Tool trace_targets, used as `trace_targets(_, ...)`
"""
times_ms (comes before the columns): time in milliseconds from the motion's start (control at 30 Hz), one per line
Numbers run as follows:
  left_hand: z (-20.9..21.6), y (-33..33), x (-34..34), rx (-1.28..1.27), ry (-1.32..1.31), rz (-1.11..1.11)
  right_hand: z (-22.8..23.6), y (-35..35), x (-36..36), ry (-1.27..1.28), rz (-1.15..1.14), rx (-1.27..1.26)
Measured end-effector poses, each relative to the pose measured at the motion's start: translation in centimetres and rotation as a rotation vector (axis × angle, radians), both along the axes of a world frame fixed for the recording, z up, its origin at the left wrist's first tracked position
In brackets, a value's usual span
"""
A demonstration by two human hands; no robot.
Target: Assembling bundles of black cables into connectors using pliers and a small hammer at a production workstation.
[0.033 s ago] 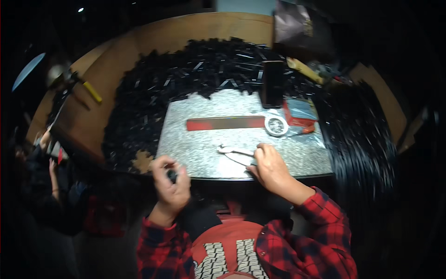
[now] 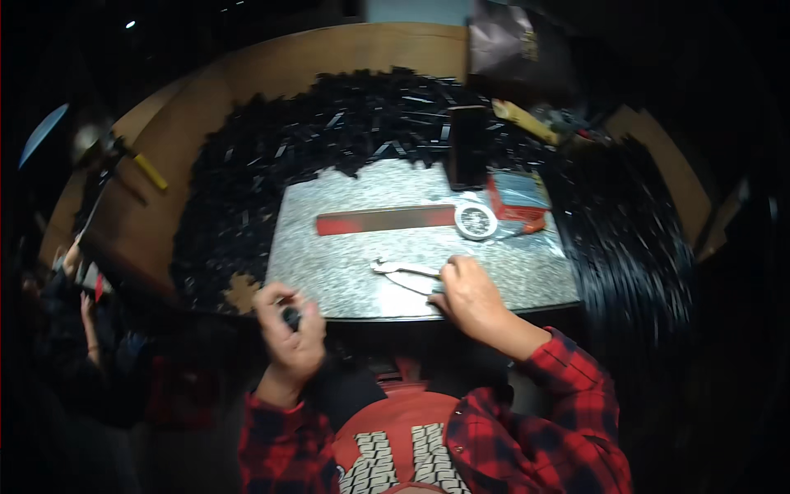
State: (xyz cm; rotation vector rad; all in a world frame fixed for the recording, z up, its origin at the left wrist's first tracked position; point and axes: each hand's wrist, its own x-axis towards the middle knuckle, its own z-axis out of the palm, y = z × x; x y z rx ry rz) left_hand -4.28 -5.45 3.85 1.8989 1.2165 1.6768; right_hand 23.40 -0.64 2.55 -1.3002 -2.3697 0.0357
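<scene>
My right hand (image 2: 473,295) is closed around the handles of metal pliers (image 2: 405,267), whose head points left, over a speckled grey board (image 2: 346,288). The pliers' handles stand apart. Beyond the board's near left corner, my left hand (image 2: 290,333) has its fingers curled around a small dark piece (image 2: 290,318), too blurred to name. A long flat bar (image 2: 385,220), red and brownish, lies across the middle of the board. At its right end sits a round white thing (image 2: 476,221) with a speckled centre.
Black strips (image 2: 329,132) are heaped behind and left of the board; longer ones (image 2: 629,239) lie right. A dark phone-like slab (image 2: 467,146) stands by a red box (image 2: 517,196). A dark bag (image 2: 518,53), yellow-handled tool (image 2: 151,170) and another person's hand (image 2: 72,258) are farther out.
The whole view has shifted slightly, so everything sits a little farther left in the picture. Both hands keep their places relative to the board and their grips.
</scene>
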Motion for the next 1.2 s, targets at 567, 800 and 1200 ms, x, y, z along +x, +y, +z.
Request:
trace_targets(567, -2.1, -0.5, -1.0, -0.282, -0.414, -0.228, -0.1, -0.5, 0.3, 0.691, 0.168, -0.218)
trace_targets(800, -1.6, -0.9, 0.8, -0.282, -0.318, -0.388, 2.8, -1.4, -1.1, 0.374, 0.23, -0.298)
trace_targets(1200, -3.6, -1.0, 2.1, -0.344, -0.316, -0.288, 5.6, -0.5, -1.9, -0.196, 0.133, 0.664)
